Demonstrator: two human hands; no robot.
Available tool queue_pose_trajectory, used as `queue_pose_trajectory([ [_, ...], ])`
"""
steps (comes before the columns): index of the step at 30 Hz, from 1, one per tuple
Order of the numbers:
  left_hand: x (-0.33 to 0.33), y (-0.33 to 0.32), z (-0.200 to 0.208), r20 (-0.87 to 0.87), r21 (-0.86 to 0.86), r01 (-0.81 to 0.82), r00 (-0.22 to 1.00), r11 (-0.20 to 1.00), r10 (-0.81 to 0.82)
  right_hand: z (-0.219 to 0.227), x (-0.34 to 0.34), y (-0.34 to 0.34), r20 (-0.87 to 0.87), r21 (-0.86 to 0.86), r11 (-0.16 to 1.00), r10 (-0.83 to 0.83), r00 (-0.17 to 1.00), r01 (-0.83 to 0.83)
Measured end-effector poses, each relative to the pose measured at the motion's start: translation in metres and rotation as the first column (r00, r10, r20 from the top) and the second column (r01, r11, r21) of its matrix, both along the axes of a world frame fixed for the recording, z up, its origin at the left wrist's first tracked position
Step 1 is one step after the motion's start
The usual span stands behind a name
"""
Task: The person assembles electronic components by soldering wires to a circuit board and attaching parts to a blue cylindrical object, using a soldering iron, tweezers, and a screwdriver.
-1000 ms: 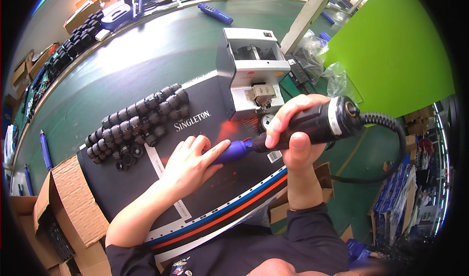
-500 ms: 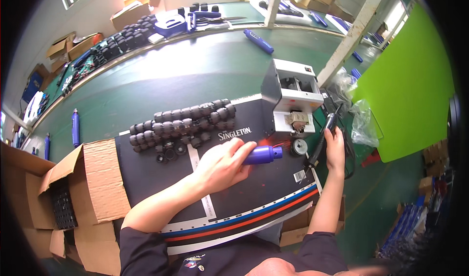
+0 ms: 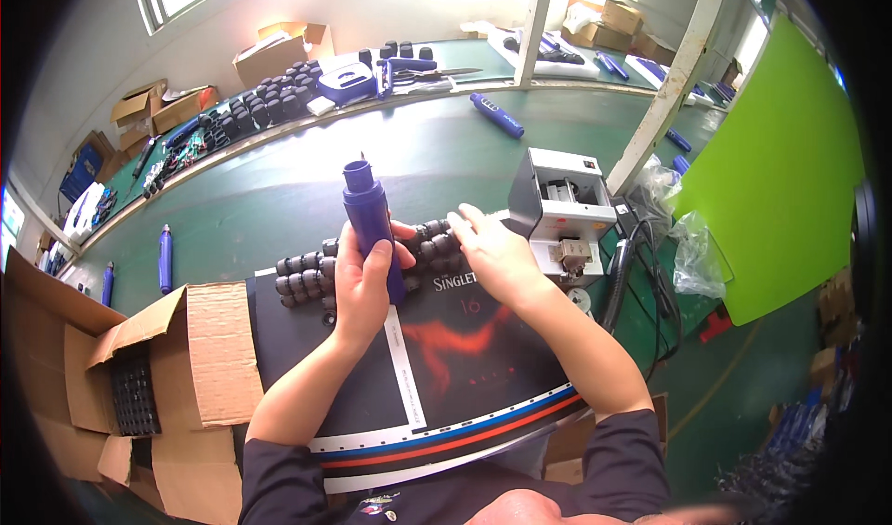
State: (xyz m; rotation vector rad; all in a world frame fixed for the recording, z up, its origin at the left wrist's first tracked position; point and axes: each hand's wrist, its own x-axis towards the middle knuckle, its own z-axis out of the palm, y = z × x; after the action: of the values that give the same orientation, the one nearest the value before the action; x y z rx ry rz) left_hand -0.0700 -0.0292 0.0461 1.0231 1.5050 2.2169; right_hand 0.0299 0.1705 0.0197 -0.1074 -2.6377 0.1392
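Note:
My left hand (image 3: pixel 362 285) is wrapped round a blue cylindrical tool housing (image 3: pixel 369 207), held upright with its narrower open end at the top. A thin tip shows just behind that end. My right hand (image 3: pixel 502 260) reaches over the rows of black ring-shaped parts (image 3: pixel 302 282), its fingers stretched out and nothing visible in them. Whether the fingertips touch the parts, I cannot tell. Beneath both hands lies a black printed mat (image 3: pixel 492 358). At its right, a black stick-shaped tool (image 3: pixel 617 283) with a cord rests beside the grey-white machine (image 3: pixel 548 218).
An open cardboard box (image 3: pixel 218 353) stands at the left, black trays inside. A small metal spool (image 3: pixel 579 300) is near the machine. Further blue tools (image 3: pixel 497 116) lie about the green bench. Clear plastic bags (image 3: pixel 699 257) and a green panel (image 3: pixel 780 172) are at the right.
My right hand has let go of the black corded tool and moved left to the black parts. My left hand has moved left and turned the blue housing from level to upright.

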Motion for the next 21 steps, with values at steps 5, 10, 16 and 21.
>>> queue_pose_trajectory([
  [5,-0.001,0.0,-0.003,0.0,-0.034,0.048,0.999,0.998,-0.048,0.01,-0.002,-0.006,0.06,-0.192,0.98,-0.034,0.998,0.045],
  [10,0.002,0.0,-0.006,-0.053,-0.265,0.08,0.994,0.961,-0.098,0.034,0.035,-0.017,-0.123,-0.509,0.859,-0.009,0.992,-0.056],
  [16,0.013,0.0,0.001,-0.705,-0.38,-0.26,0.703,0.888,-0.096,0.027,0.098,-0.012,-0.221,-0.904,0.387,-0.053,0.974,-0.184],
  [21,0.019,0.003,-0.001,-0.876,-0.355,-0.311,0.44,0.882,-0.197,0.004,0.113,-0.009,-0.27,-0.903,0.363,-0.055,0.961,-0.232],
])
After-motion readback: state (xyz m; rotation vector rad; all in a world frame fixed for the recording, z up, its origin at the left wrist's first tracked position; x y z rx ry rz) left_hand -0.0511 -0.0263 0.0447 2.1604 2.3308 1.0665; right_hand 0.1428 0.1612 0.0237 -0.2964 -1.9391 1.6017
